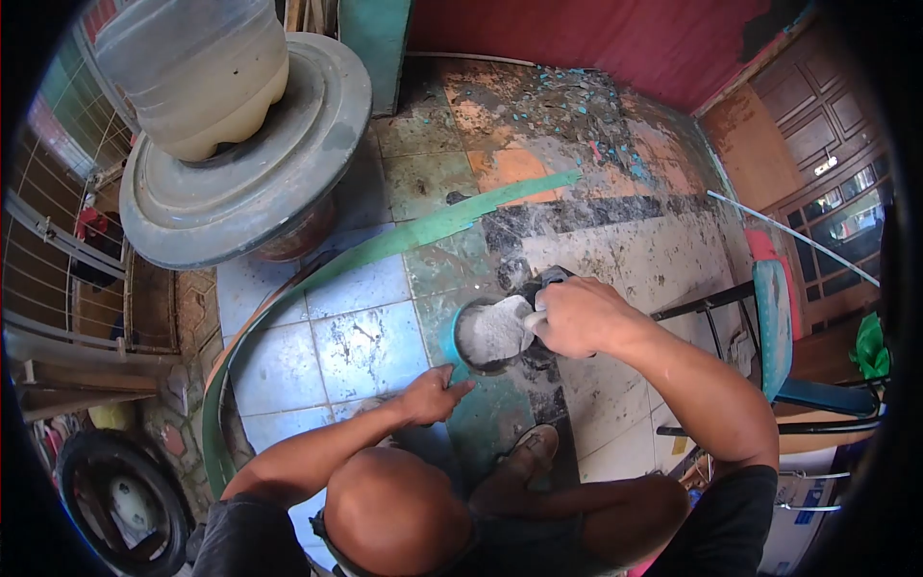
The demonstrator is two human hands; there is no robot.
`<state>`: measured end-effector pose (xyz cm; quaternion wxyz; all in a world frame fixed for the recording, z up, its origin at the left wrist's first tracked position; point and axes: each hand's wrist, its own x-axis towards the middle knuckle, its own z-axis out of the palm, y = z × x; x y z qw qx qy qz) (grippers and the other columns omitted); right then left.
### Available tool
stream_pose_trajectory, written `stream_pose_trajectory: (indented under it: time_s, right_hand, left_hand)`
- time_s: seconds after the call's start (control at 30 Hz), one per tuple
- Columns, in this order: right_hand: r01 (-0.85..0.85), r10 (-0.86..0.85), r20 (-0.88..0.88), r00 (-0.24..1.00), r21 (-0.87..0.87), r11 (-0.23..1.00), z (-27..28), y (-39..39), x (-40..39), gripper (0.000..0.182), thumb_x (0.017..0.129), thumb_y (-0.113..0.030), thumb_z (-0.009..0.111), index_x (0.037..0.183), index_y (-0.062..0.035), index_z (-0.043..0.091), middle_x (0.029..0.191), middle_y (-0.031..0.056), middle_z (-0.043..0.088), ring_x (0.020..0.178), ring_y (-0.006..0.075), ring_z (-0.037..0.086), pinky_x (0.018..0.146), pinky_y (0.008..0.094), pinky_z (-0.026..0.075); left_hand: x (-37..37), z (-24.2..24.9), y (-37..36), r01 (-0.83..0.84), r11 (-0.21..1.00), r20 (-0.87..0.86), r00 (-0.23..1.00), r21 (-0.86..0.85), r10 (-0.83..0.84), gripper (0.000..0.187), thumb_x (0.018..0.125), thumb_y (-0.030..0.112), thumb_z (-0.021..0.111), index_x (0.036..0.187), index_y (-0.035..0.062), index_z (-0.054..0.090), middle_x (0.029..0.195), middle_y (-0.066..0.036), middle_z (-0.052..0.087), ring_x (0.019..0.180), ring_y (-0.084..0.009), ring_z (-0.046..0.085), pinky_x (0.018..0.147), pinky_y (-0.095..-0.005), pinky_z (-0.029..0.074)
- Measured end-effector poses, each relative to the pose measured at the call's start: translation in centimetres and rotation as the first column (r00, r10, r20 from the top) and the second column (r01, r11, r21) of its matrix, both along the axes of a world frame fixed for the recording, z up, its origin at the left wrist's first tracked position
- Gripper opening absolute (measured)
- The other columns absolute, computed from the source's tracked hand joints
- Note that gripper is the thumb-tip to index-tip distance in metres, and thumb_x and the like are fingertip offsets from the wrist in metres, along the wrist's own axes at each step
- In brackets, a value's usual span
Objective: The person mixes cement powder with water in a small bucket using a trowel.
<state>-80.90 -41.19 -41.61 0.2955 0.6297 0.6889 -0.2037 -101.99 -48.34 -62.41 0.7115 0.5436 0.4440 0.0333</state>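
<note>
My right hand [580, 315] is closed round the dark handle of a trowel. The trowel's grey-coated blade [505, 327] is over and partly inside a round teal bucket [448, 338], where a grey cement-like mix shows. At the bucket's near left rim is my left hand [430, 396], thumb and forefinger against it, the other fingers curled under and partly hidden. The bucket stands on stained green tiles [447, 260] before my bent knee [394, 505].
A long green strip [413, 234] curves across the tiles on the left. A plastic jug [197, 82] sits on a round grey lid [336, 120]. Rubble [591, 115] lies by the red wall. A chair [772, 327] stands right, a tire [77, 481] lower left.
</note>
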Motion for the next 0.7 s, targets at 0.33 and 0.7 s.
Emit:
stream_pose_trajectory:
  time_s: [0.33,0.7]
  right_hand:
    - [-0.170,0.162,0.059,0.985,0.181,0.969,3.2,-3.4,-2.9,0.020,0.082,-0.006,0.061,0.094,0.0002,0.077,0.092,0.0232,0.075,0.087,0.0369,0.076,0.079,0.0466,0.060]
    - [0.229,-0.116,-0.351,0.929,0.300,0.926,1.4,-5.7,4.0,0.028,0.090,-0.024,0.067,0.111,-0.0064,0.074,0.091,0.0252,0.073,0.085,0.0444,0.072,0.081,0.0500,0.056]
  left_hand:
    - [0.1,-1.8,-0.3,-0.065,0.998,0.036,0.997,-0.026,0.066,0.043,0.102,0.042,0.063,0.086,0.0032,0.053,0.063,-0.010,0.060,0.053,-0.0178,0.059,0.050,-0.0361,0.047]
    - [-1.4,-0.6,0.1,-0.161,0.983,0.092,0.981,-0.091,0.170,0.034,0.102,0.034,0.067,0.090,0.0048,0.055,0.068,-0.002,0.054,0.054,-0.0108,0.052,0.050,-0.0293,0.044]
